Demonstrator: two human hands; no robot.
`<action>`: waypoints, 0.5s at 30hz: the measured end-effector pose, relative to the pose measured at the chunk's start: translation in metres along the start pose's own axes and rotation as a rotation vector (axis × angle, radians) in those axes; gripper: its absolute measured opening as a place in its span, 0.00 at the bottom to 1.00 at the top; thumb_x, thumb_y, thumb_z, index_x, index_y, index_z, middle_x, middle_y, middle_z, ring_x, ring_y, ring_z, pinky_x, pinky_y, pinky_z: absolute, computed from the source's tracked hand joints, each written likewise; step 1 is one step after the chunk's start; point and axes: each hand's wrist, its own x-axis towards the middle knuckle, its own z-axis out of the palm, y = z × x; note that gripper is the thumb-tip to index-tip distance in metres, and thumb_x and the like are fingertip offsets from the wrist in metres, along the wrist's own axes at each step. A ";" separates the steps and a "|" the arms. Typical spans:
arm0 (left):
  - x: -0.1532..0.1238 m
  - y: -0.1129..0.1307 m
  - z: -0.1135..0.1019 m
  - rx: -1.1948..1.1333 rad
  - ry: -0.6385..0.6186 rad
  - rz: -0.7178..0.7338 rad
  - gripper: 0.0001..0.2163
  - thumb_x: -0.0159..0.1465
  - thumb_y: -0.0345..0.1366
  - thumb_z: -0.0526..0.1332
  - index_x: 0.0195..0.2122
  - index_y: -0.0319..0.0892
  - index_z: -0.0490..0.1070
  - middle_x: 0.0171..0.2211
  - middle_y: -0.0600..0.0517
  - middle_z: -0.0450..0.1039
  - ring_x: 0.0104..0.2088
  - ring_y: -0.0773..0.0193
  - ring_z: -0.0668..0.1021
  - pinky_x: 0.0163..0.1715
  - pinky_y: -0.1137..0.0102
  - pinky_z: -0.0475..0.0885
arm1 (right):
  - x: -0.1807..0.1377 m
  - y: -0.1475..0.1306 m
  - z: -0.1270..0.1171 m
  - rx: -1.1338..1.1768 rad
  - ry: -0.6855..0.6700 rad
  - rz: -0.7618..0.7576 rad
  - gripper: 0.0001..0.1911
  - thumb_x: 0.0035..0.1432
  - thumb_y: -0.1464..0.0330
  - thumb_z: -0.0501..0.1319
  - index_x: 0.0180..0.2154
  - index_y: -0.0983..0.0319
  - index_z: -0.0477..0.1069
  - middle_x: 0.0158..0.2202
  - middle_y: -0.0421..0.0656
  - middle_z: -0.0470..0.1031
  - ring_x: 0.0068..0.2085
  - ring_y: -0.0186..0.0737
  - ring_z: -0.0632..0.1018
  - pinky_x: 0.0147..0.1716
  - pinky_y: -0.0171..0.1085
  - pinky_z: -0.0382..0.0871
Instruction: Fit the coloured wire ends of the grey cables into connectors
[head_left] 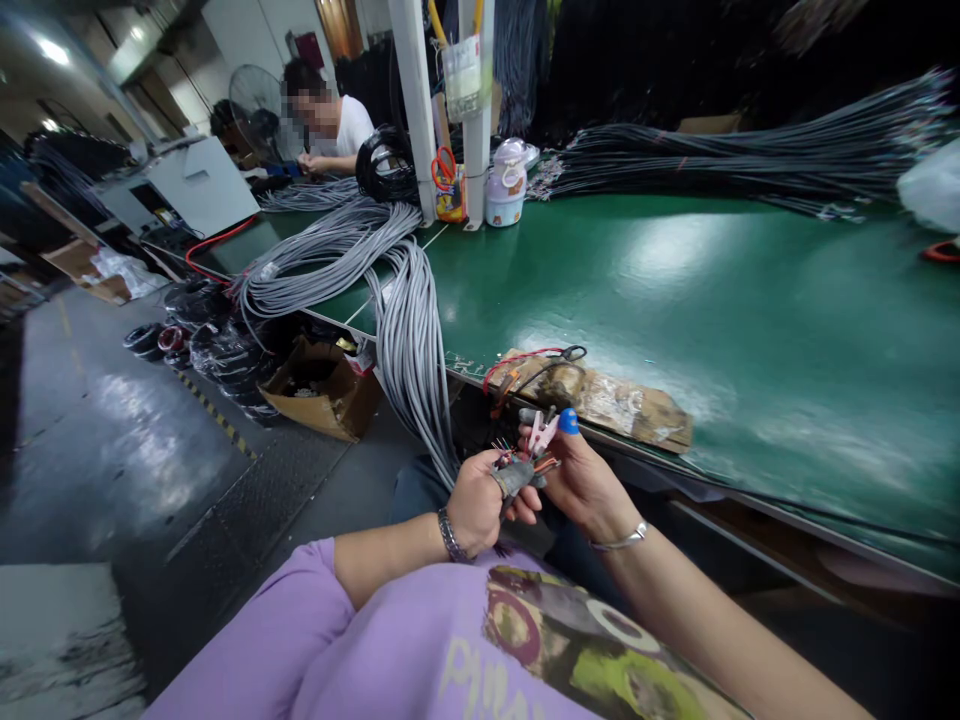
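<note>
My left hand (475, 503) is closed around the end of a grey cable (513, 476), whose thin coloured wires stick out toward the bench. My right hand (581, 480) faces it and pinches those wires (541, 436) between thumb and fingers; one fingertip wears a blue cap (568, 421). Both hands hover just below the front edge of the green bench (675, 290), over my lap. A bracelet sits on each wrist.
A worn cardboard pad (615, 400) with red and black wires lies on the bench edge. Grey cable bundles (409, 330) drape off the bench left; black bundles (735, 150) lie far right. A cardboard box (319, 390) stands on the floor. Another person (330, 125) works at the far end.
</note>
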 end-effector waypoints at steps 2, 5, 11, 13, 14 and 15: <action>-0.002 0.000 -0.001 0.015 0.001 0.005 0.16 0.50 0.47 0.65 0.26 0.38 0.66 0.17 0.53 0.70 0.13 0.71 0.69 0.13 0.77 0.52 | -0.003 0.000 -0.001 0.019 0.000 -0.019 0.21 0.49 0.47 0.64 0.28 0.59 0.76 0.27 0.41 0.78 0.26 0.38 0.76 0.29 0.37 0.73; -0.006 -0.001 -0.004 0.043 0.003 0.008 0.18 0.50 0.50 0.65 0.26 0.38 0.66 0.17 0.52 0.70 0.13 0.72 0.69 0.13 0.77 0.52 | -0.007 -0.003 -0.001 0.013 -0.008 0.007 0.23 0.49 0.46 0.63 0.30 0.60 0.76 0.29 0.43 0.78 0.27 0.37 0.75 0.28 0.36 0.72; -0.010 -0.003 -0.006 0.006 0.028 0.062 0.18 0.49 0.50 0.66 0.26 0.38 0.65 0.17 0.53 0.71 0.13 0.71 0.70 0.12 0.77 0.52 | -0.008 -0.011 0.003 0.008 -0.002 0.013 0.15 0.52 0.54 0.66 0.30 0.60 0.76 0.29 0.41 0.78 0.27 0.34 0.73 0.28 0.34 0.70; -0.008 -0.002 -0.005 -0.015 0.032 0.086 0.17 0.50 0.48 0.65 0.27 0.38 0.66 0.17 0.53 0.71 0.13 0.71 0.70 0.12 0.77 0.52 | -0.008 -0.010 0.004 0.012 0.005 0.009 0.15 0.52 0.55 0.66 0.29 0.61 0.76 0.28 0.41 0.78 0.27 0.34 0.74 0.28 0.34 0.70; -0.007 -0.002 -0.004 -0.019 0.034 0.098 0.16 0.51 0.47 0.65 0.27 0.38 0.66 0.18 0.53 0.71 0.13 0.71 0.70 0.12 0.77 0.52 | -0.008 -0.009 0.004 0.012 -0.003 0.018 0.16 0.52 0.54 0.66 0.29 0.61 0.76 0.28 0.41 0.78 0.26 0.35 0.74 0.28 0.34 0.70; -0.006 -0.003 -0.003 -0.015 0.037 0.109 0.15 0.51 0.46 0.65 0.27 0.38 0.67 0.18 0.53 0.71 0.14 0.72 0.70 0.12 0.77 0.53 | -0.009 -0.008 0.004 0.009 -0.021 0.035 0.17 0.52 0.52 0.65 0.30 0.61 0.76 0.28 0.41 0.78 0.25 0.35 0.73 0.27 0.36 0.70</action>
